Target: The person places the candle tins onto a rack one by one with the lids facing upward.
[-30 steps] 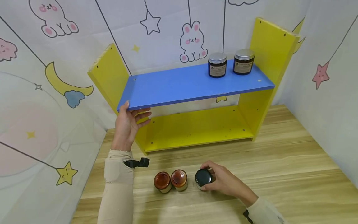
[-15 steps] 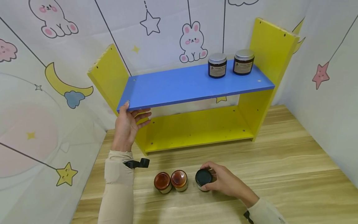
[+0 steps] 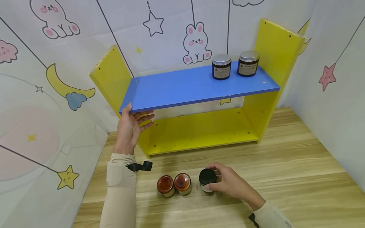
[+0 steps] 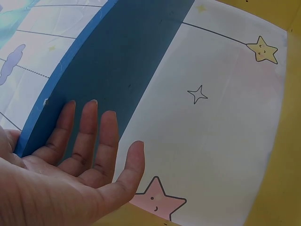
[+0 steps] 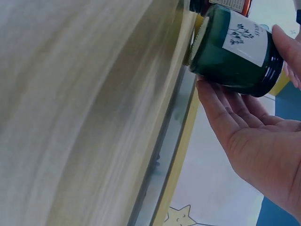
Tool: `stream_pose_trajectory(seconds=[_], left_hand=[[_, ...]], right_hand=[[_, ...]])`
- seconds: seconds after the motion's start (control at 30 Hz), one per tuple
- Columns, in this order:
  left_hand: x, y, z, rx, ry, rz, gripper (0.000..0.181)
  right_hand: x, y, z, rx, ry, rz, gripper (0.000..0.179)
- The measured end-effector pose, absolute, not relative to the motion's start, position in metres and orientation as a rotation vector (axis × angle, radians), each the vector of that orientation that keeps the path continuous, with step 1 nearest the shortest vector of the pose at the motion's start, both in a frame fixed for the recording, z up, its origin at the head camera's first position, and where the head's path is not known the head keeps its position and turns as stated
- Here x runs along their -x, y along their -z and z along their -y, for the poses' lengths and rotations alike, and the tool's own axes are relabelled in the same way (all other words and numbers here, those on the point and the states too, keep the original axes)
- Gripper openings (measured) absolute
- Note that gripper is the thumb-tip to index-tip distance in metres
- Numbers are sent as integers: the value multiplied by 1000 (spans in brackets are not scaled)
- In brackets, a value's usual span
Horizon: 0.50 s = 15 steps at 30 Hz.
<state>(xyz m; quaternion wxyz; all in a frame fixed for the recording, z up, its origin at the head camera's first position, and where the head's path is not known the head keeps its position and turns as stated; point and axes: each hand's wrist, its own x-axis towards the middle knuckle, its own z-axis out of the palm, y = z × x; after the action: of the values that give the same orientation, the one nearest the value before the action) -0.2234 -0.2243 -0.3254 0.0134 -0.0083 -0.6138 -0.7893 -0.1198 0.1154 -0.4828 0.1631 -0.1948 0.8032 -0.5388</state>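
Observation:
A dark green glass jar (image 5: 237, 52) with a white plant-print label is held by my right hand (image 3: 232, 185), thumb on one side and fingers on the other. In the head view its black top (image 3: 207, 176) shows close over the table. Just left of it two amber jars (image 3: 165, 184) stand side by side. My left hand (image 3: 129, 128) holds the front left corner of the blue shelf board (image 3: 176, 87), thumb on top and fingers spread loosely below. In the left wrist view, those fingers (image 4: 86, 125) show under the board; the thumb is mostly hidden.
Two dark jars with silver lids (image 3: 221, 66) stand at the right of the blue board. Yellow side panels (image 3: 279, 47) flank it, and a yellow bottom shelf (image 3: 196, 128) lies below. The unit stands on a wood-grain table (image 3: 299, 164) against printed cloth walls.
My right hand has lifted the green jar slightly, and more of its pale label now shows in the head view. The left hand and the other jars stay where they were.

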Motion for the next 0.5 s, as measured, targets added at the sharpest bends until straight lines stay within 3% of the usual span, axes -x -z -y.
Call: stream_pose_trajectory(seconds=[0.5], left_hand=[[223,326,224,22,2452,1918,61]], right_hand=[[123,464,-117,521,1601,-2346,56]])
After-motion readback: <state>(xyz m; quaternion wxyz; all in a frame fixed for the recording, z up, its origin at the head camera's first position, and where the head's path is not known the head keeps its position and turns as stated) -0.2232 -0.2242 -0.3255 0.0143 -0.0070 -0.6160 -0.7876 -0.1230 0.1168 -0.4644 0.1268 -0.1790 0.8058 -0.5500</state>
